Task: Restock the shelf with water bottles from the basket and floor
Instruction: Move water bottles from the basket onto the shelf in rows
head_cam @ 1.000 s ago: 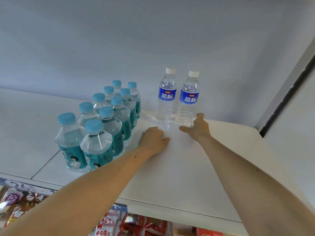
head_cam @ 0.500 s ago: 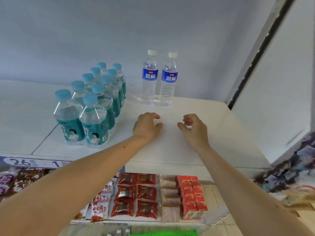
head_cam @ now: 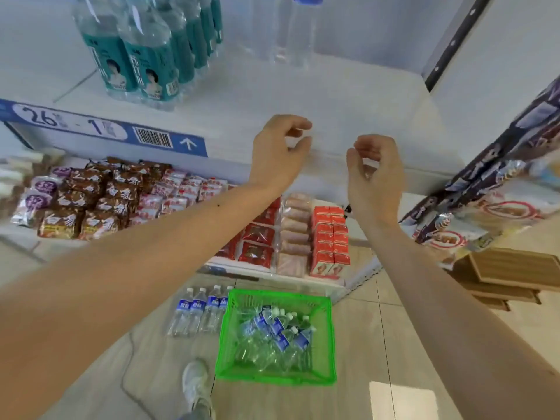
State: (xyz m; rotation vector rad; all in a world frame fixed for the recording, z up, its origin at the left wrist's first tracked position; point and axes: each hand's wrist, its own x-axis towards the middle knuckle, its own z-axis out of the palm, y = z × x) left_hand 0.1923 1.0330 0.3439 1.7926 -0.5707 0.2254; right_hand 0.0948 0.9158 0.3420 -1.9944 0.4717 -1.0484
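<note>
Both hands are seen pulled back from deep on the shelf to its front edge, and the view has been tipped downward since half a second ago, so the floor and basket are now brought into sight. Nearest, a white shoe (head_cam: pixel 195 386) is seen on the tiled floor (head_cam: pixel 394 344), cut off at the bottom edge. Just beyond it, the green basket (head_cam: pixel 274 378) is set on the floor, with blue-labelled water bottles (head_cam: pixel 280 336) heaped inside, too tangled to be counted. Just to its left, a row of floor bottles (head_cam: pixel 198 313) is stood upright, the last one partly hidden behind the basket wall. Higher up, the left hand (head_cam: pixel 280 153) and right hand (head_cam: pixel 375 174) are held side by side over the front lip of the top shelf (head_cam: pixel 348 107); the fingers of both are loosely curled and nothing is gripped. Behind the forearms, the lower shelf is partly blocked: brown snack packets (head_cam: pixel 88 201), red packets (head_cam: pixel 257 244) and red cartons (head_cam: pixel 330 241) are laid out there. A blue shelf label (head_cam: pixel 103 131) is fixed on the upper edge. Farther back, the teal-labelled bottles (head_cam: pixel 145 56) are stood in two files, their caps cut off by the frame, and the two shelf bottles (head_cam: pixel 285 28) placed at the rear are shown only as blurred lower bodies.
</note>
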